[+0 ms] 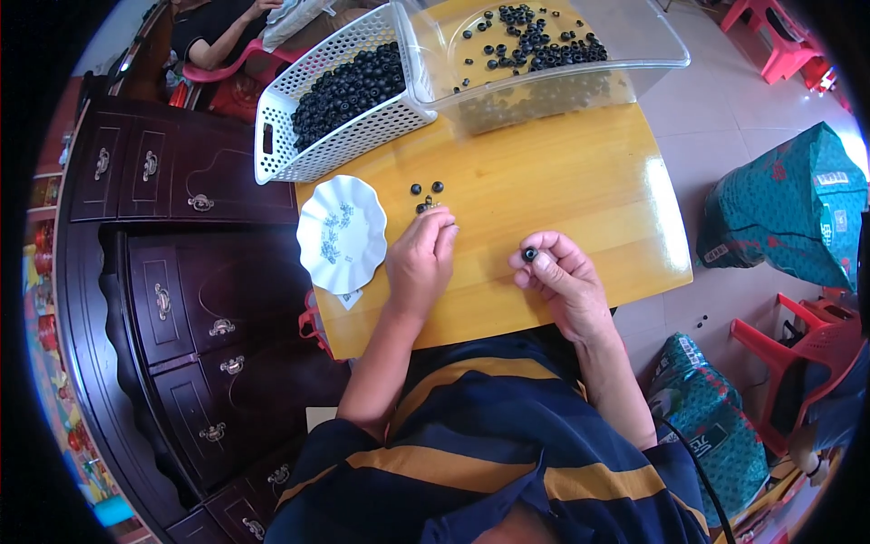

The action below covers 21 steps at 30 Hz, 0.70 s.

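My right hand [573,288] pinches a small round black piece with a hole, like a bead or knob [530,255], between thumb and fingers above the wooden table [562,172]. My left hand [422,254] is closed over the table, its fingertips beside a few small dark pieces [428,205]; what it holds, if anything, is hidden. Just beyond lie two loose round black pieces [438,188]. Left of that hand stands a white scalloped dish [372,238] with small greyish shapes in it, either parts or a printed pattern; I cannot tell which.
A white perforated basket [349,152] full of black round pieces stands at the far left. Beside it, a clear plastic bin [666,63] holds more. Dark wooden drawers [181,263] flank the left; teal sacks [770,208] and red stools stand right. Other people sit nearby.
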Tool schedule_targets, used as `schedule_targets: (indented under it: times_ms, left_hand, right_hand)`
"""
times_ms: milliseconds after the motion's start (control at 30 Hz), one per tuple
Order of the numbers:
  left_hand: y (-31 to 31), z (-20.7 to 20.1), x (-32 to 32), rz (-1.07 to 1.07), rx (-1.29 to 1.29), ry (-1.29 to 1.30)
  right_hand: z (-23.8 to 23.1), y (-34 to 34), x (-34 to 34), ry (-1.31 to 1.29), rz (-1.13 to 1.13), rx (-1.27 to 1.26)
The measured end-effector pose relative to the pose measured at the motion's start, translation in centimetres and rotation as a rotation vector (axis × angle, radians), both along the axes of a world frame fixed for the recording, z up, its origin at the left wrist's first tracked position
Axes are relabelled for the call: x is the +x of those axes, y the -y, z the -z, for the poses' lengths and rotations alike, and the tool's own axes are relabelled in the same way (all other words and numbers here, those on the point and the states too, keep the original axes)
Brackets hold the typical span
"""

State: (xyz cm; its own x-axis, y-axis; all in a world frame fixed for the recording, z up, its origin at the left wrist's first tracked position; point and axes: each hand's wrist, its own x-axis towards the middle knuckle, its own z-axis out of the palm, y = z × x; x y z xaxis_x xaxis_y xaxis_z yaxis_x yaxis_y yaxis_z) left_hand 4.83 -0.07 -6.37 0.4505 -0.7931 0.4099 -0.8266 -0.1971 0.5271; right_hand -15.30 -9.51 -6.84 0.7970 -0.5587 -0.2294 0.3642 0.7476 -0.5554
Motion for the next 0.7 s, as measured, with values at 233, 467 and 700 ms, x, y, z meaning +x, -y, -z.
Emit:
schedule_targets:
  times_ms: [233, 467, 700]
  left_hand:
    - [-0.1, 0.0, 0.2, -0.003, 0.060, 0.034]
    - [-0.8, 0.2, 0.1, 0.017, 0.040, 0.016]
    - [-1.8, -2.1, -1.9, 0.086, -0.033, -0.342]
  right_hand:
    - [0.1, -0.2, 0.1, 0.003, 0.005, -0.012]
    - [0.1, -0.2, 0.0, 0.007, 0.002, -0.022]
    - [0.0, -0.3, -0.1, -0.017, -0.002, -0.014]
